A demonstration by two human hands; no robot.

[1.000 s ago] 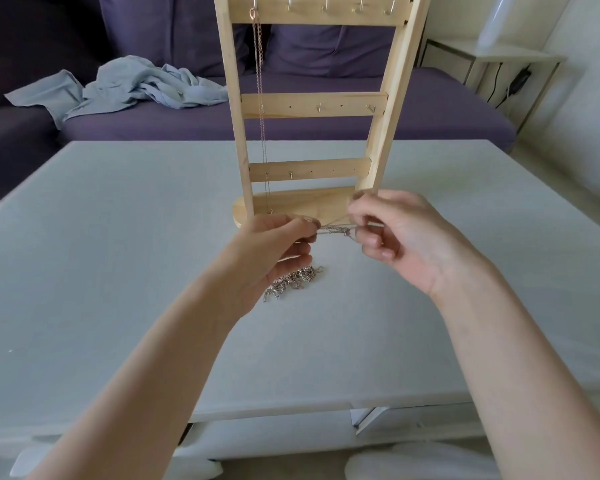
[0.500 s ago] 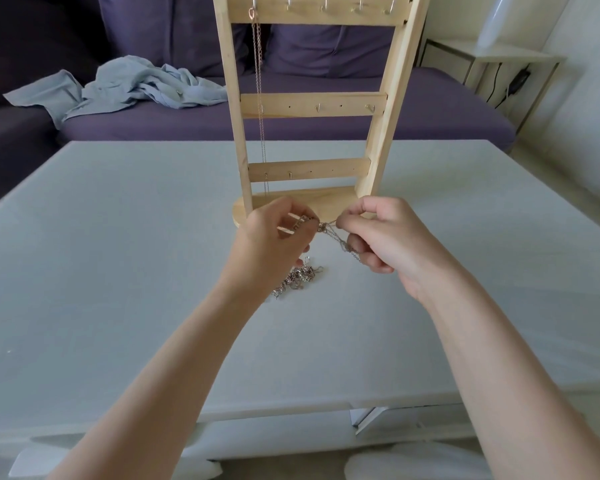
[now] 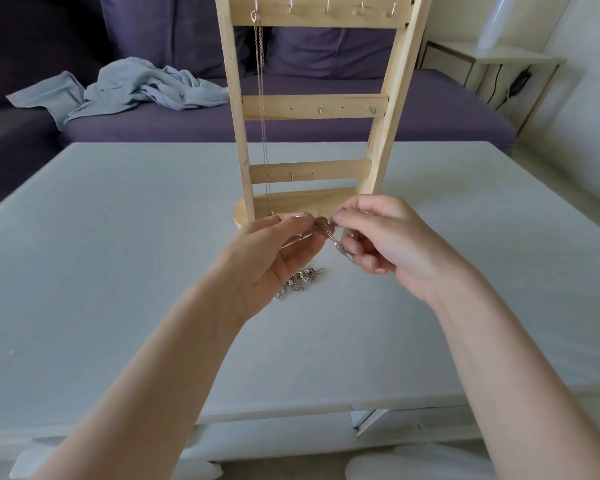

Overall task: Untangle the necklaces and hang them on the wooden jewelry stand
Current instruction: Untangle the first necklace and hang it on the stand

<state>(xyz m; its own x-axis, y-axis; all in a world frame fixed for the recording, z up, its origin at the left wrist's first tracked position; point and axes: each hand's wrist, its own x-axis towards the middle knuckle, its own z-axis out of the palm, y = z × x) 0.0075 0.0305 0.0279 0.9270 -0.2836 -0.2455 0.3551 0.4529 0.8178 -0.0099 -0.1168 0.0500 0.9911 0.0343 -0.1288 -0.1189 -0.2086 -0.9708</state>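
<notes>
While hands (image 3: 378, 237) pinch chain (image 3: 340, 245), stand (image 3: 312, 107) behind

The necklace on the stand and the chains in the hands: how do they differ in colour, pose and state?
The necklace on the stand looks rose-gold; the chains in the hands look silver. The hung necklace falls straight from the leftmost top hook; the held chains bunch between the left hand and right hand, trailing to a heap on the table. The first hangs free; the others are pinched. Both are thin metal chains.

soft even daylight, faint shadows, no glare; wide-angle bending at edges, slightly soft focus throughout.
</notes>
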